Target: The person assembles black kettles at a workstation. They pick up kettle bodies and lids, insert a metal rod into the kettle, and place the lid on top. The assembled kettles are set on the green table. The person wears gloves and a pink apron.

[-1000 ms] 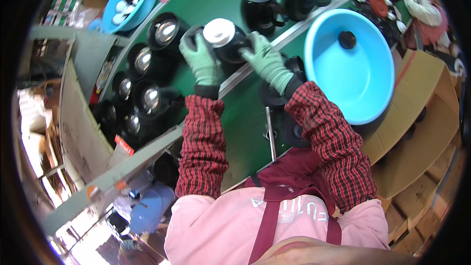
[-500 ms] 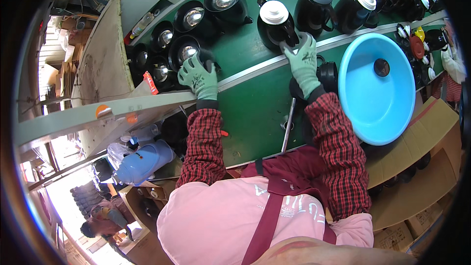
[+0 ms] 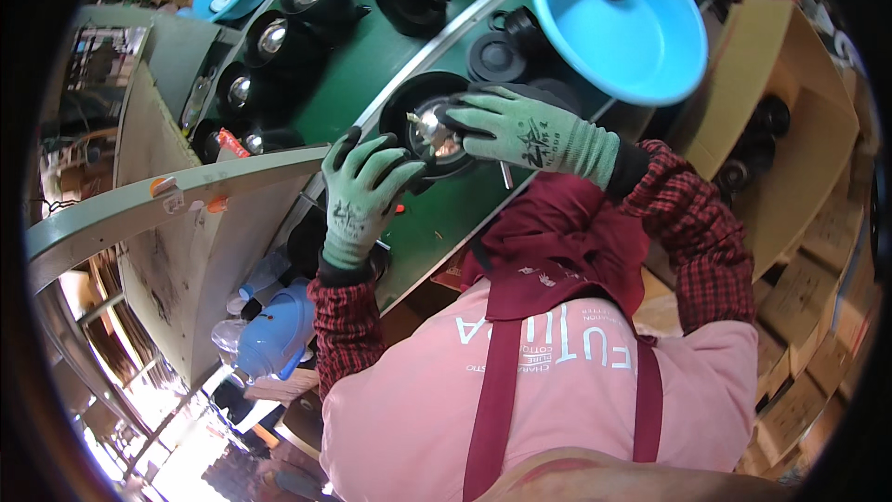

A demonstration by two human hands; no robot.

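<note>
A black insulated jug (image 3: 400,112) with its top uncovered stands near the table's front edge, its shiny silver liner showing inside the dark rim. At its left side my left hand (image 3: 364,195), in a green glove with black fingertips, is open with fingers spread and curved beside the rim. My right hand (image 3: 534,133), gloved alike, reaches over the jug's right rim with fingers stretched out; its fingertips lie at the edge of the opening. The thumb side and whatever is beneath that palm are hidden. Just beyond the right hand lies a black round part (image 3: 497,58).
A blue basin (image 3: 618,70) with one black disc stands to the right. Uncovered black jugs (image 3: 269,42) line the far left, with a white-lidded jug (image 3: 409,5) beyond the metal rail (image 3: 455,30). An open carton (image 3: 808,121) is at right; a light blue container (image 3: 274,330) lies lower left.
One uncovered jug has come from the left row to the front edge. Both hands have drawn together around it, the right leaving the white-lidded jug. The view has turned and shifted.
</note>
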